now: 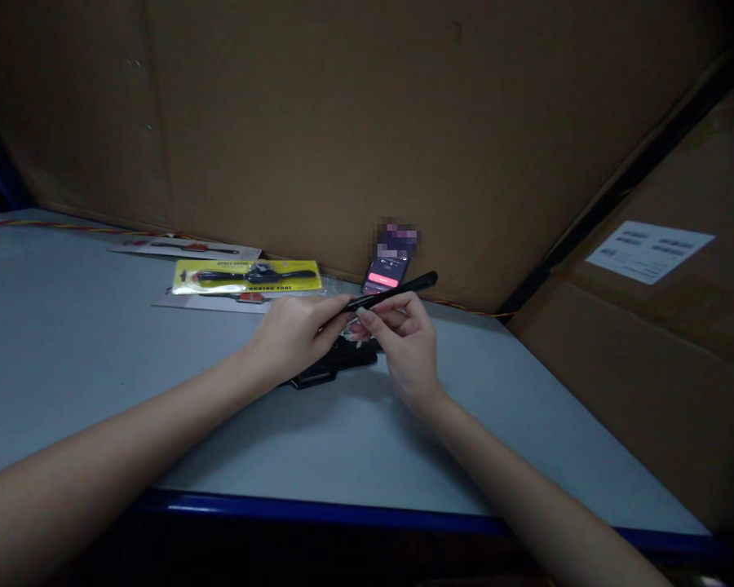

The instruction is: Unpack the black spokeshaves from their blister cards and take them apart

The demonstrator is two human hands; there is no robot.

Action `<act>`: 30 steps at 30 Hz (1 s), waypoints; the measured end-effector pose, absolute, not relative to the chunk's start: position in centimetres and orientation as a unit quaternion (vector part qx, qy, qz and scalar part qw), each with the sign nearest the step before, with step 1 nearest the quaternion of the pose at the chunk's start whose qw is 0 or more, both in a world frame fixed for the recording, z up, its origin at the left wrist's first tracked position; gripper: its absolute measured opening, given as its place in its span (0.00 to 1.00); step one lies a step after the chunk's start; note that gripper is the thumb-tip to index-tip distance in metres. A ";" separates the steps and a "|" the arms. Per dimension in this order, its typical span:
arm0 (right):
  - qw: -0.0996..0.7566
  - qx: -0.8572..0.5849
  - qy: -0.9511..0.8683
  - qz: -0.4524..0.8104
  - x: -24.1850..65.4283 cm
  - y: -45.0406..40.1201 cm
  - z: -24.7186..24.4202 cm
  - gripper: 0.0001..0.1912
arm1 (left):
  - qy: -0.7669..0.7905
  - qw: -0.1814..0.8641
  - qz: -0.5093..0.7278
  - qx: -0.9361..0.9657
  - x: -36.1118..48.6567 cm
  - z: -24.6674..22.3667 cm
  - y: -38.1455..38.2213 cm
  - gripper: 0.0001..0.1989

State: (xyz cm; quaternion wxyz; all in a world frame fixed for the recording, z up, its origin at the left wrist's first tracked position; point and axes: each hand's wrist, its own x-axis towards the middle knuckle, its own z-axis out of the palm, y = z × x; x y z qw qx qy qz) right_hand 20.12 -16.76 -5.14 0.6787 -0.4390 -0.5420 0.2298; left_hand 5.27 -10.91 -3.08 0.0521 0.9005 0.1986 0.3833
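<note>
A black spokeshave (pixel 425 282) is held above the table, its right handle sticking up past my fingers. My left hand (pixel 299 330) is closed round its left part, which the fingers hide. With thumb and fingers pinched, my right hand (pixel 407 342) grips near the middle of the same tool. Something small and light-coloured shows between the two hands, too small to name. Just beneath them lies a flat black angular piece (pixel 318 375) on the table, partly covered by my left hand; its kind cannot be made out.
Behind my left hand, a yellow-carded packaged spokeshave (pixel 248 277) lies among white cards with red-and-black pictures (pixel 187 247). A lit phone (pixel 386 269) leans against the cardboard wall (pixel 318 122). A cardboard side with a white label (pixel 648 251) bounds the grey table (pixel 465 481) at right.
</note>
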 end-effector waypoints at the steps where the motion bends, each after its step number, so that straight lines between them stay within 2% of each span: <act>1: 0.677 -0.440 -0.557 0.195 20.3 -16.8 -5.2 0.12 | 0.196 0.069 0.378 0.902 5.3 -3.0 -10.9 0.14; 5: 0.637 -0.458 -0.620 0.034 21.1 -16.9 -5.3 0.08 | 0.205 0.134 0.362 0.900 5.3 -2.7 -11.1 0.13; 10: 0.571 -0.457 -0.674 -0.101 21.8 -17.2 -4.7 0.02 | 0.218 0.179 0.356 0.891 5.6 -2.2 -11.5 0.15; 14: 0.532 -0.445 -0.708 -0.133 21.7 -17.6 -4.3 0.02 | 0.242 0.292 0.325 0.867 5.8 -2.2 -11.7 0.19; 18: 0.534 -0.442 -0.712 -0.107 21.7 -17.7 -4.0 0.03 | 0.264 0.391 0.290 0.832 5.9 -2.7 -11.4 0.17; 23: 0.493 -0.434 -0.747 -0.103 22.5 -17.4 -3.8 0.08 | 0.270 0.393 0.293 0.829 5.9 -2.9 -10.8 0.14; 30: 0.442 -0.436 -0.761 -0.187 23.1 -17.2 -4.1 0.04 | 0.275 0.362 0.284 0.844 5.8 -2.8 -10.9 0.16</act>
